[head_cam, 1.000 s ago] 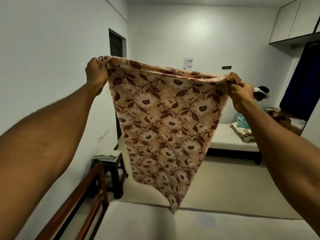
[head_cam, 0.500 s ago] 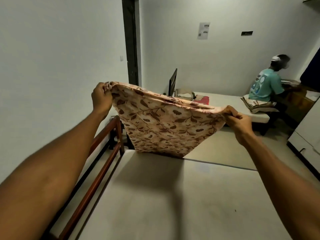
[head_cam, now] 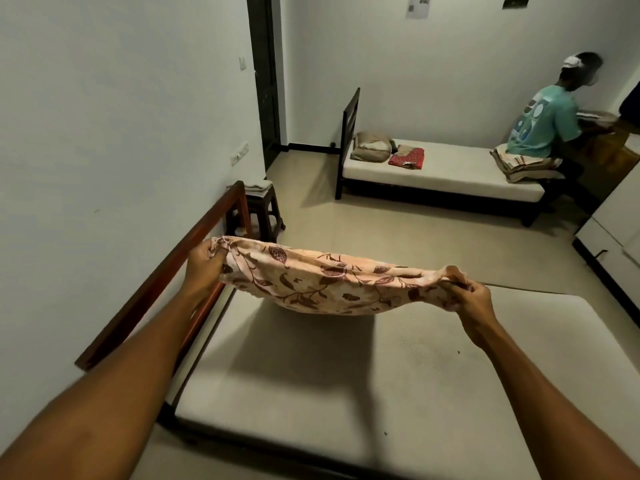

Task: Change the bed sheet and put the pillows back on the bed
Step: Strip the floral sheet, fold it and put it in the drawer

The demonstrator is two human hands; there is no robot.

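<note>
A peach floral cloth (head_cam: 322, 282) with brown leaves hangs stretched between my hands, low over the bare white mattress (head_cam: 346, 393). My left hand (head_cam: 204, 265) grips its left corner beside the red-brown wooden headboard (head_cam: 166, 271). My right hand (head_cam: 464, 292) pinches the bunched right corner. The cloth sags in the middle and casts a shadow on the mattress; I cannot tell whether it touches it.
A dark stool (head_cam: 259, 216) with a folded cloth stands past the headboard. Across the floor a second bed (head_cam: 443, 171) carries a pillow (head_cam: 372, 150), a red cloth (head_cam: 408, 157) and folded sheets (head_cam: 519, 164). A person in a teal shirt (head_cam: 543, 123) sits there.
Both hands have brought the cloth down from head height to just above the mattress. It hung long at first and now spreads flatter. My view has tipped downward.
</note>
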